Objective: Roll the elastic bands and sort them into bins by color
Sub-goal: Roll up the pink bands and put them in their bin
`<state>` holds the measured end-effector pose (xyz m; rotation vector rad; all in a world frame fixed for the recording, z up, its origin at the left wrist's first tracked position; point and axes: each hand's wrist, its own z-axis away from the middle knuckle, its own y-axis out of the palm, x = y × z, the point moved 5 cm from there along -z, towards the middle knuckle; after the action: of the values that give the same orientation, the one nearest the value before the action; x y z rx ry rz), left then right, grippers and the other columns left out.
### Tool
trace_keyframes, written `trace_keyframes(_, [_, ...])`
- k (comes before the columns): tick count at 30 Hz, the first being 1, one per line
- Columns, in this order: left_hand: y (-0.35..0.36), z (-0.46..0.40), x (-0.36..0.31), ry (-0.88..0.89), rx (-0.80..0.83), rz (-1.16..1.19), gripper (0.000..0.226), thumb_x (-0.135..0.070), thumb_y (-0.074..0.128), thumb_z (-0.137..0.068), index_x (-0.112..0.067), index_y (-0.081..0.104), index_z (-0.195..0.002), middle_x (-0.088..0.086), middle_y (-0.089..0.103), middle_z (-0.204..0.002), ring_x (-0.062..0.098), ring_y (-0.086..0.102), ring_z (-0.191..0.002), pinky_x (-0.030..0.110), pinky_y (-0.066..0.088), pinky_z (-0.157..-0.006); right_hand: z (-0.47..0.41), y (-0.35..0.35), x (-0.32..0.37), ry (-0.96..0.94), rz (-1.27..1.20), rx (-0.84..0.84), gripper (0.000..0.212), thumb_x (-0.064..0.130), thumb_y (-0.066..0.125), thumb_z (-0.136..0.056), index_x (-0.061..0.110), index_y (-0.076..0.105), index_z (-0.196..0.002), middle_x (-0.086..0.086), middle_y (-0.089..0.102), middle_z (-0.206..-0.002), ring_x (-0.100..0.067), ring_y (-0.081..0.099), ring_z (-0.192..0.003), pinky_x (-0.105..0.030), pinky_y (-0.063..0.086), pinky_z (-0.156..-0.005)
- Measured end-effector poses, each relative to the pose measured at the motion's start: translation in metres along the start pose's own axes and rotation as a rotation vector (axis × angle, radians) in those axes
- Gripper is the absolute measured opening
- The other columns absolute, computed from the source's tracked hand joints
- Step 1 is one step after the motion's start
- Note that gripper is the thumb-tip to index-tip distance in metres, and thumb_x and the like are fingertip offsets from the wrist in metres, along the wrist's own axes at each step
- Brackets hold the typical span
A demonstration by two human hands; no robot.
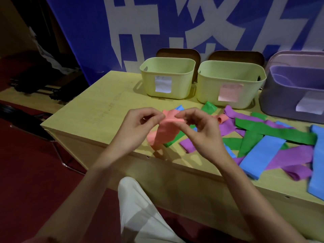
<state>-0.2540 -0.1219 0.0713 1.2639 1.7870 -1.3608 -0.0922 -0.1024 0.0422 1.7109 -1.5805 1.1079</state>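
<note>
Head view. Both hands raised just above the near edge of the bench (91,109). Left hand (138,123) pinches the top edge of a salmon-pink elastic band (163,132) between thumb and fingertips; right hand (198,127) pinches the same edge just beside it, fingers curled. The band hangs limp below the grip, its lower end resting on or near the bench top; cannot tell which.

Pile of loose bands (263,142) lies flat to the right: green, purple and blue strips overlapping, and one small pink piece (221,118) curled near the back. Three bins stand along the far edge: two pale green bins (168,78) (229,85) and a purple bin (291,95), each with a paper label on the front. No bands are visible in the bins from here.

Handling, judged: the band looks thin, light and floppy, stretchy, not fragile. It likely folds and twists on itself, so hold it by the two corners of one short end, keep it flat, then roll tightly from there.
</note>
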Motion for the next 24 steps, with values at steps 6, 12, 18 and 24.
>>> trace_keyframes(6, [0.027,-0.016,-0.049,0.101,-0.041,0.208,0.021,-0.013,0.057,-0.093,-0.008,0.065,-0.074,0.006,0.049,-0.063,0.009,0.043,-0.059,0.020,0.037,-0.058,0.001,-0.045,0.048,-0.027,-0.123,-0.138,0.008,0.005,0.067,-0.087,0.013,0.068,-0.087,0.002,0.067,-0.076,-0.007,0.059,-0.073,-0.020,0.047,-0.067])
trace_keyframes(12, [0.072,-0.030,-0.058,0.084,0.036,0.348,0.033,-0.023,0.051,-0.091,0.004,0.060,-0.074,0.008,0.046,-0.061,0.016,0.040,-0.060,0.026,0.035,-0.056,0.017,-0.086,0.053,0.001,-0.100,-0.299,0.013,0.005,0.066,-0.086,0.016,0.069,-0.080,0.011,0.067,-0.069,0.000,0.057,-0.066,-0.014,0.046,-0.063])
trace_keyframes(18, [0.117,-0.027,-0.058,0.182,0.090,0.325,0.035,-0.034,0.051,-0.091,-0.005,0.060,-0.074,0.013,0.047,-0.065,0.017,0.042,-0.063,0.032,0.035,-0.059,0.037,-0.116,0.043,0.058,0.006,-0.388,0.007,0.003,0.069,-0.084,0.009,0.067,-0.080,-0.002,0.064,-0.069,-0.001,0.054,-0.062,-0.013,0.043,-0.059])
trace_keyframes(24, [0.145,-0.032,-0.048,0.288,0.000,0.165,0.016,-0.026,0.053,-0.090,-0.017,0.062,-0.079,-0.007,0.057,-0.074,0.014,0.053,-0.071,0.031,0.043,-0.064,0.052,-0.130,0.031,0.049,0.058,-0.431,0.006,0.008,0.070,-0.084,0.010,0.068,-0.090,-0.005,0.063,-0.074,-0.010,0.056,-0.068,-0.021,0.046,-0.064])
